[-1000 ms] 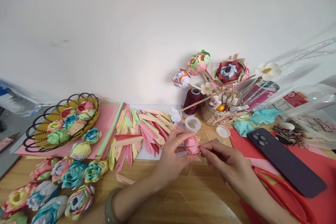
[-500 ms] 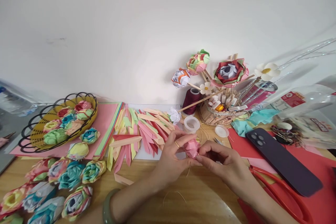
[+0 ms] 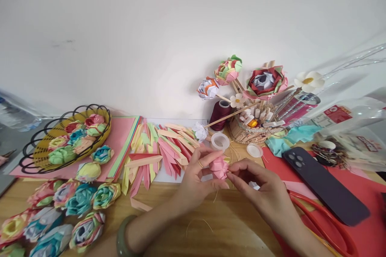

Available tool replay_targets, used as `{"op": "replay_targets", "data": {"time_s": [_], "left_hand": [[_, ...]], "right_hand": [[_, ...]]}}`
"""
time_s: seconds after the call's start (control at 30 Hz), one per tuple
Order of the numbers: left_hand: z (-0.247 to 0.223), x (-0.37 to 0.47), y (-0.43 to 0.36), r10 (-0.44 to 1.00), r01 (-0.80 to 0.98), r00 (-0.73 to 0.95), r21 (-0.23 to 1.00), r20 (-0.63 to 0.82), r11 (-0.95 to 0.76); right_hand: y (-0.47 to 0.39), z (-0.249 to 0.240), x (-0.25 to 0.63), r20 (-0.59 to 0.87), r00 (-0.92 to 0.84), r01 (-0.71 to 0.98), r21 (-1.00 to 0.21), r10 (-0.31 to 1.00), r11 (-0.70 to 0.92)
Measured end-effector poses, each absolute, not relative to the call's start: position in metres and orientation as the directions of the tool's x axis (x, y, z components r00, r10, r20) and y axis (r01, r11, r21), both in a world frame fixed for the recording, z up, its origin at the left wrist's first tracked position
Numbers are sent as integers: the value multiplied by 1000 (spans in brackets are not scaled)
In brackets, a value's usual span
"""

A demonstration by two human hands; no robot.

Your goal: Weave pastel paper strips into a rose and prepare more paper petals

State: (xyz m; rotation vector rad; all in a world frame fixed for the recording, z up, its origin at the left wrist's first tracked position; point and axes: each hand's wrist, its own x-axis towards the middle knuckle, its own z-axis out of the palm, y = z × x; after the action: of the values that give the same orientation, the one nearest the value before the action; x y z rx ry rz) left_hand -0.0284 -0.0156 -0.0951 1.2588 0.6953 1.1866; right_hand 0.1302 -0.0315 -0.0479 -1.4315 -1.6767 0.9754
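Above the wooden table, a small pink folded-paper flower (image 3: 219, 167) sits between my two hands. My left hand (image 3: 200, 178), with a ring on one finger, grips it from the left, its index finger over the top and its thumb below. At the flower's right side my right hand (image 3: 256, 180) pinches the edge between thumb and fingertips. A thin thread hangs beneath the flower. Another loose thread (image 3: 199, 221) curls on the table nearer me. Behind the left hand fans a pile of folded paper strips (image 3: 171, 146) in pink, yellow, green and red.
Several finished paper flowers (image 3: 81, 199) cover the left side, beside a yellow basket (image 3: 42, 156) holding more. A spool of dark red thread (image 3: 221, 114) stands near a woven pot (image 3: 250, 133) of flower stems. Right of my hand lie red-handled scissors (image 3: 327, 219) and a phone (image 3: 325, 186).
The pink flower has turned slightly and moved a little left, showing more of its folded petals. Both hands keep hold of it, and the right fingers have shifted slightly along its edge.
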Motion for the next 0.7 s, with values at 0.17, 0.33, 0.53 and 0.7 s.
{"op": "replay_targets", "data": {"time_s": [0.17, 0.33, 0.53, 0.7], "left_hand": [[-90, -31, -18, 909, -273, 384, 960, 163, -56], [-89, -31, -19, 915, -243, 366, 967, 169, -81], [-93, -31, -18, 925, -185, 308, 968, 223, -171], [-96, -31, -19, 922, -105, 297, 968, 250, -228]], "right_hand": [[-30, -46, 130, -5, -142, 475, -878, 990, 64], [-31, -45, 132, 60, -133, 460, -881, 989, 115], [-28, -46, 131, -22, -125, 365, -931, 992, 25], [-23, -39, 132, -264, -172, 172, -957, 949, -235]]}}
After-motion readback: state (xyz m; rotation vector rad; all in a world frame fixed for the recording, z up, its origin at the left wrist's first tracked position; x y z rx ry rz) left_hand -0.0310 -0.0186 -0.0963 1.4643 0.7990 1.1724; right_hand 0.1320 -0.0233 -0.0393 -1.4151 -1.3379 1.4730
